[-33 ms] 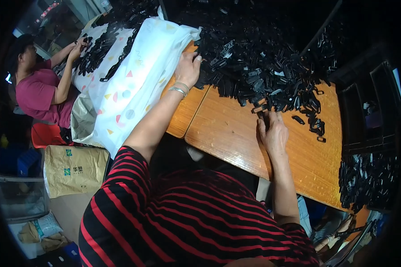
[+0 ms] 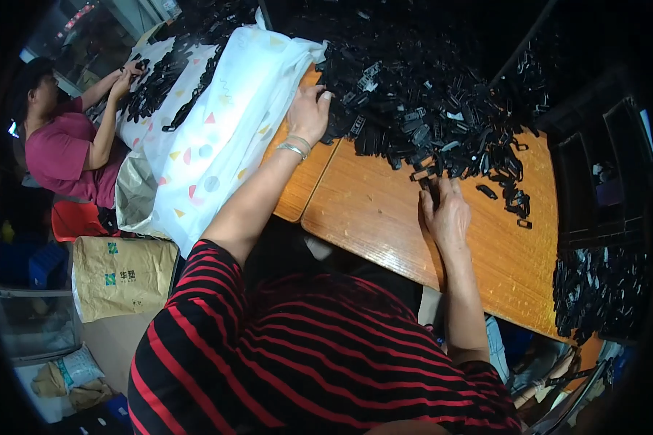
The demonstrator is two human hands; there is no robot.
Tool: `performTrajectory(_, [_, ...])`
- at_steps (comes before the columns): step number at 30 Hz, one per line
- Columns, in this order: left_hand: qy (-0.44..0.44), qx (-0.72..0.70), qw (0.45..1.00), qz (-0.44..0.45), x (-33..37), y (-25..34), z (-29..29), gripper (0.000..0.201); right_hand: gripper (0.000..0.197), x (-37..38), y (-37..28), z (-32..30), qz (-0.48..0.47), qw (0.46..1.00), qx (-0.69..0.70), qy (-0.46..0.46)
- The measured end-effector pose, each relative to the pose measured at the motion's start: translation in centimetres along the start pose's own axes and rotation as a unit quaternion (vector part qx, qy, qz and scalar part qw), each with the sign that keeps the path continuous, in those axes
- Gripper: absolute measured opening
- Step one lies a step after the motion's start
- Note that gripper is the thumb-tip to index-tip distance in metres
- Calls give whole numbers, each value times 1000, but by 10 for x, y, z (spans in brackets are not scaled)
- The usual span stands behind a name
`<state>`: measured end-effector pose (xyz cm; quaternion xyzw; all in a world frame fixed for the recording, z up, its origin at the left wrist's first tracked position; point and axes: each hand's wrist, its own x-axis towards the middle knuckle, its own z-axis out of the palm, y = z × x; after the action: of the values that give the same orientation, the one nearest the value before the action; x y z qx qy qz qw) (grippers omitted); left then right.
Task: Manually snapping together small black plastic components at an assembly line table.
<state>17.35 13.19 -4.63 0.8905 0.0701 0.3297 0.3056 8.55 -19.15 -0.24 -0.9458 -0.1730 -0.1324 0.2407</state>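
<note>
Since black plastic parts [image 2: 419, 132] are heaped toward the table's [image 2: 384, 214] far edge (presumably for room), left hand [image 2: 309, 117] and right hand [image 2: 451, 217] are held half-curled, any grip indeterminable.

The thin white sheet printed with coloured shapes [image 2: 221, 109] is brightly lit, nearly washed out; glare is cast back by the orange-brown wood-grained tabletop [image 2: 377, 217]. Upward, the heaped small black pieces [image 2: 413, 130] are swallowed by shadow. Edges are bent and corners blackened by the lens.
</note>
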Motion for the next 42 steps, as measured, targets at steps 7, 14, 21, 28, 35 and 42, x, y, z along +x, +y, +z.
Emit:
performTrajectory(7, [13,-92,995,-47,-48,59,8,39,19,5,-2,-9,-4,999,22,-23])
performTrajectory(14, [-41,-207,977,-27,-76,70,-29,43,16,0,-9,-13,-10,999,37,-30])
performTrajectory(21, [-64,-45,975,210,-106,84,-89,25,17,-16,-29,-20,-46,989,93,-101])
performTrajectory(28, [-175,-14,955,237,-107,88,-76,25,9,-24,-25,-7,-126,983,123,-57])
performTrajectory(35, [-208,-85,944,240,-106,86,-85,21,6,-17,-20,-8,-97,992,75,-38])
performTrajectory(42, [-203,-164,954,147,-113,96,-81,22,10,-18,-11,-22,-60,995,77,-29])
